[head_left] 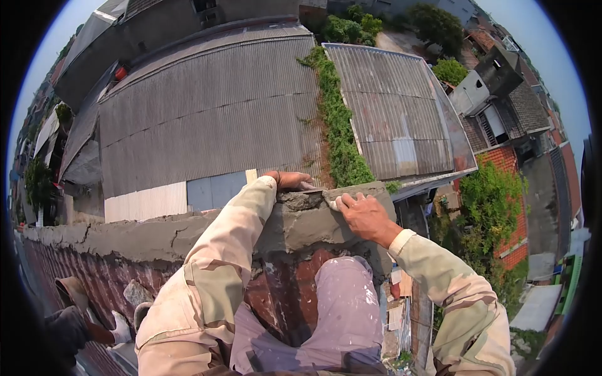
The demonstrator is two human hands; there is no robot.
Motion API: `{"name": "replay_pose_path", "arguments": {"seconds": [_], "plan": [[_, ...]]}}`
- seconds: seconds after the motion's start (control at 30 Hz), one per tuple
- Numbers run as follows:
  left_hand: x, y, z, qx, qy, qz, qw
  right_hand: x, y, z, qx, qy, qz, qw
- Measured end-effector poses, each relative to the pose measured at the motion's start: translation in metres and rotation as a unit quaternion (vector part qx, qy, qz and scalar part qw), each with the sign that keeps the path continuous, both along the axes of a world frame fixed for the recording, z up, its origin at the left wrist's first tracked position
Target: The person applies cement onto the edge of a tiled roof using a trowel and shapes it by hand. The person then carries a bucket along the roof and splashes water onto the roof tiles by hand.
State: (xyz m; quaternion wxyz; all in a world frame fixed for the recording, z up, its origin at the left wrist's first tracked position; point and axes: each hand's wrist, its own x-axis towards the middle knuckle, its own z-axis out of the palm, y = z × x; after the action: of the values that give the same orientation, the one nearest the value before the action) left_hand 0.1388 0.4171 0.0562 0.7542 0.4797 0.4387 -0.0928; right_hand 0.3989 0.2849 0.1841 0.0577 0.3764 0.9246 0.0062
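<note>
A wall top [313, 232] coated in grey mortar runs across in front of my knees. My left hand [291, 180] reaches over its far edge, fingers bent around a thin edge that is mostly hidden. Between the hands lies a rough, broken patch of mortar [300, 200]. My right hand [364, 216] rests at the wall's right end, fingers curled and thumb side against the mortar; whatever they grip is too small to make out. A short pale wooden strip [251, 175] stands up behind my left wrist.
Rusty corrugated roofing [276, 294] lies under me. At the lower left are a bucket [72, 291], a grey lump [137, 292] and part of another person with a white covering [119, 329]. Beyond the wall, the drop shows lower roofs [213, 113] and trees [486, 213].
</note>
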Motion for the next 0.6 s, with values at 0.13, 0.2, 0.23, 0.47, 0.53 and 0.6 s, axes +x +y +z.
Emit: {"name": "replay_pose_path", "arguments": {"seconds": [0.13,0.2,0.23,0.47,0.53,0.6], "plan": [[0.001,0.008,-0.016,0.027,-0.017,-0.048,0.998,-0.005,-0.012,0.011,0.006,-0.011,0.008,1.0],[0.007,0.008,-0.02,0.038,-0.035,-0.03,0.998,-0.006,-0.012,0.014,0.001,-0.02,0.013,1.0],[0.01,0.005,-0.02,0.047,-0.052,-0.012,0.997,-0.006,-0.012,0.015,0.002,-0.021,0.013,1.0],[0.02,0.008,-0.003,0.043,-0.005,-0.068,0.997,-0.002,-0.016,0.02,0.014,-0.019,0.001,1.0],[0.02,0.007,-0.004,-0.001,-0.014,-0.04,0.999,0.004,-0.02,0.02,0.038,-0.009,-0.001,0.999],[0.02,0.009,-0.003,-0.04,-0.022,-0.021,0.999,0.009,-0.026,0.023,0.056,-0.006,-0.005,0.998]]}}
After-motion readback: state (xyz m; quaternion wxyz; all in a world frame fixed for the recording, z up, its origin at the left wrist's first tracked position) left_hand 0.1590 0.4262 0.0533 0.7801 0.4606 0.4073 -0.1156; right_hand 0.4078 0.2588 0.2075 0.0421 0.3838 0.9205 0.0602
